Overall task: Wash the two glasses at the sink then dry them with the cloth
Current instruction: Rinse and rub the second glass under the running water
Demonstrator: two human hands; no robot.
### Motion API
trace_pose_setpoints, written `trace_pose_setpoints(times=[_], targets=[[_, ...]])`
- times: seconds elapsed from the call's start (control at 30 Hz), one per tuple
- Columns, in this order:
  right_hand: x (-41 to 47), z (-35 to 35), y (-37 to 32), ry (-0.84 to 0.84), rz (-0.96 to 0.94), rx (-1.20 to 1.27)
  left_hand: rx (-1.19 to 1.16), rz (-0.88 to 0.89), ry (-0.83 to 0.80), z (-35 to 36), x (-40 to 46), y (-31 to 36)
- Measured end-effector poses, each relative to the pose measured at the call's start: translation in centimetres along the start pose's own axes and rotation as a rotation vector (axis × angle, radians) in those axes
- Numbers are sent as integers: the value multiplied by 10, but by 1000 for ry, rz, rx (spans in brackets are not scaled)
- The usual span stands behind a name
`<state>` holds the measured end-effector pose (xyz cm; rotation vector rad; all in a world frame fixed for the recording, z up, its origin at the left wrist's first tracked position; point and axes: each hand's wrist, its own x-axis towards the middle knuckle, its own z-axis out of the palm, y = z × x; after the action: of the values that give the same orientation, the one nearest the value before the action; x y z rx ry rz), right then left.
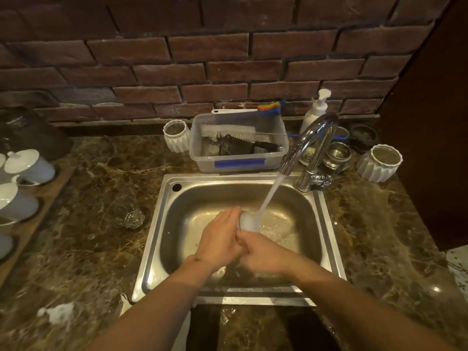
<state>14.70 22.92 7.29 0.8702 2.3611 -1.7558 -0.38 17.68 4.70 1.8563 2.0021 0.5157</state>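
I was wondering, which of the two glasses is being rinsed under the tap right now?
The glass gripped by both hands in the sink, filling with running water; the other glass lies untouched on the counter to the sink's left.

Two clear drinking glasses, one under the tap stream (249, 222), one on the marble counter (131, 217), two white ribbed ceramic pots (176, 136) (379, 162), three white lidded cups (30, 167) (15, 202) (5, 244), one clear plastic tub (238, 158), one white pump bottle (315, 110), one chrome tap (312, 145), two bare hands (219, 239) (263, 253)

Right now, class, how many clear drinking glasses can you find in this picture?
2. One glass is held under the tap's stream over the sink by the left hand and right hand. The other glass lies on the counter, left of the sink.
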Motion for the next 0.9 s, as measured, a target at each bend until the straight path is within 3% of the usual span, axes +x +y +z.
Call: trace_pose_setpoints(times=[0.1,0.17,0.2,0.27,0.37,0.43,0.53,0.63,0.7,0.8,0.9], targets=[[-3,-15,20,-33,-254,-983,67,48,-132,-3,-2,6],[-4,-30,26,10,-342,-1202,0,-2,-228,-10,7,10],[-5,-31,27,20,-307,-1168,-50,-20,-280,-15,13,10],[-11,-23,19,112,-189,-782,-205,-62,-408,-26,25,7],[-13,-2,13,221,-96,-400,-631,-238,-536,-37,26,-7],[-10,-1,5,304,-51,-124,-881,-346,-515,-38,19,-12],[0,-1,-7,503,13,166,-1293,-530,-298,-24,11,0],[13,12,-17,733,81,-63,-1395,-869,73,3,15,26],[17,19,-17,805,68,-206,-1590,-1063,182,12,21,35],[6,24,-6,652,-95,-277,-1801,-1162,95,6,31,32],[2,13,12,432,-103,-507,-1751,-1164,-82,-4,30,23]])
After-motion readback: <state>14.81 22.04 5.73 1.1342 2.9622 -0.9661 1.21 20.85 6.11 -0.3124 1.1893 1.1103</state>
